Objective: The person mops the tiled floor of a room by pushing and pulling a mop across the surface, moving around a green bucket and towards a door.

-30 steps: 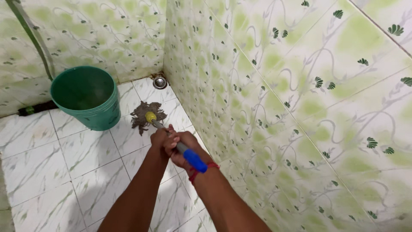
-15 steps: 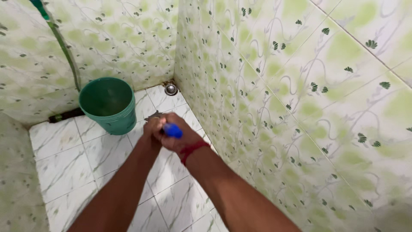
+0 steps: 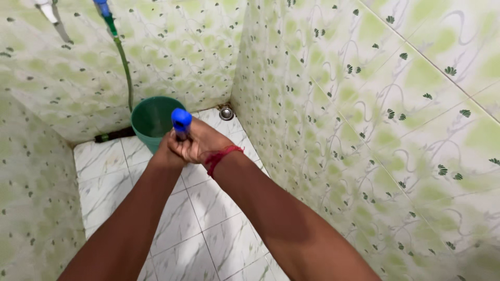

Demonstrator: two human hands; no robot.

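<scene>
Right hand (image 3: 205,141): gripping closed around the blue plastic-capped mop handle (image 3: 181,120).
Left hand (image 3: 167,152): clasping it just beside.
Handle: standing upright, round green plastic bucket (image 3: 151,117) beyond.

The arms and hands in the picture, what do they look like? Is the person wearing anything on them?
Both arms are bare from the bottom edge of the picture up to the hands, with no sleeves and no gloves. The right hand has a red thread band tied around its wrist. The left hand and its wrist show nothing worn: no watch or bracelet is visible.
</scene>
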